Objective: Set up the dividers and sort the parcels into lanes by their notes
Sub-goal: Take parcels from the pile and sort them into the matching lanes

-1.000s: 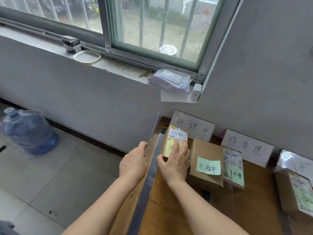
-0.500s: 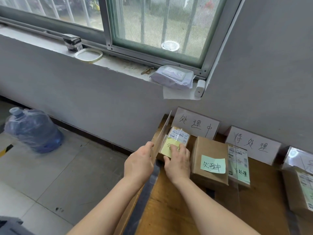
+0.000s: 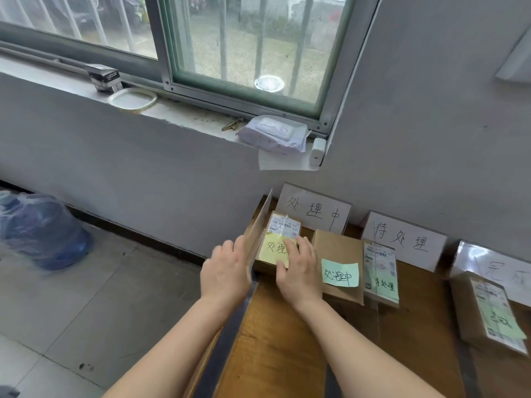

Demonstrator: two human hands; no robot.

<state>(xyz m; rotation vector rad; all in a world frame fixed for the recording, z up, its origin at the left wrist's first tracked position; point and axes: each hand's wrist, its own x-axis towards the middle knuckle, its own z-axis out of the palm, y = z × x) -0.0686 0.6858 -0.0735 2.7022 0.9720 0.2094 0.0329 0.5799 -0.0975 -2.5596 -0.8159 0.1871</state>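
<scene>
A clear upright divider (image 3: 258, 231) stands along the left edge of the wooden table (image 3: 275, 340). My left hand (image 3: 225, 271) presses against its outer face, fingers fairly straight. My right hand (image 3: 297, 268) lies flat on a small parcel with a yellow note (image 3: 275, 248), which sits against the divider in the lane under the first sign (image 3: 314, 209). To its right lie a parcel with a green note (image 3: 340, 271) and a parcel with a printed label (image 3: 380, 271) below the second sign (image 3: 403, 239). A further parcel (image 3: 488, 311) lies at the far right.
The table's back edge meets a grey wall. A windowsill above holds a wipes pack (image 3: 273, 133), a white charger (image 3: 317, 152), a lid (image 3: 132, 99) and a small box (image 3: 105, 77). A blue water jug (image 3: 43, 228) stands on the tiled floor to the left.
The small parcel with the yellow note has slid back toward the wall under my right hand. My left hand has followed along the divider's outer face.
</scene>
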